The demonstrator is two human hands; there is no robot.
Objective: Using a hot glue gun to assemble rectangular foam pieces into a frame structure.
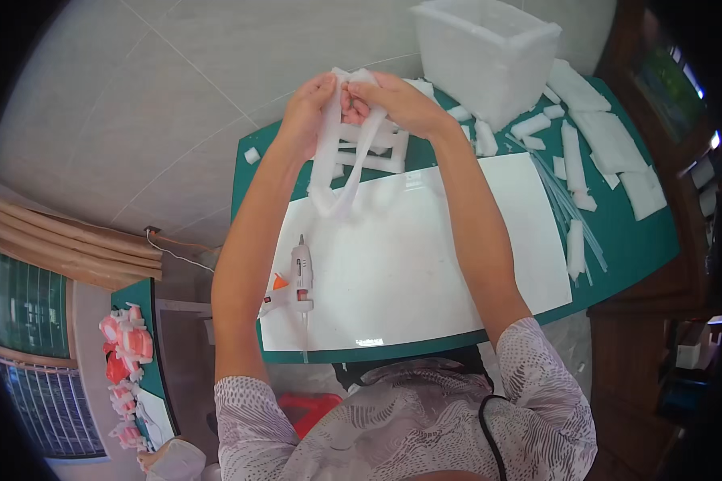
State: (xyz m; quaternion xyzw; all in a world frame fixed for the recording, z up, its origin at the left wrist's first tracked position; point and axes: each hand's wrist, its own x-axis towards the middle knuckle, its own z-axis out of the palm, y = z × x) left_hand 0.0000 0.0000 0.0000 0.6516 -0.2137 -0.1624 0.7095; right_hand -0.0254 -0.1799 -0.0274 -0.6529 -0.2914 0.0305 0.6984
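Note:
Above the far edge of the table, both arms reach out with a white foam strip (pixel 324 167) bent into a long loop. My left hand (pixel 308 111) is closed on the loop's upper left part. My right hand (pixel 407 105) grips its upper right part, with several fingertips showing inside the loop. The lower end of the strip hangs over the white board (pixel 409 256). Behind it, partly covered, lies a white foam frame (pixel 391 162) with crossbars. A grey hot glue gun (pixel 301 272) with an orange part rests on the board's left side.
A white foam bin (pixel 489 64) stands at the back right of the green table (pixel 642 240). Foam blocks (pixel 610 140) and thin translucent glue sticks (pixel 565 208) lie along the right. A small foam cube (pixel 252 155) sits far left. Pink-and-white items (pixel 127 345) occupy another table at left.

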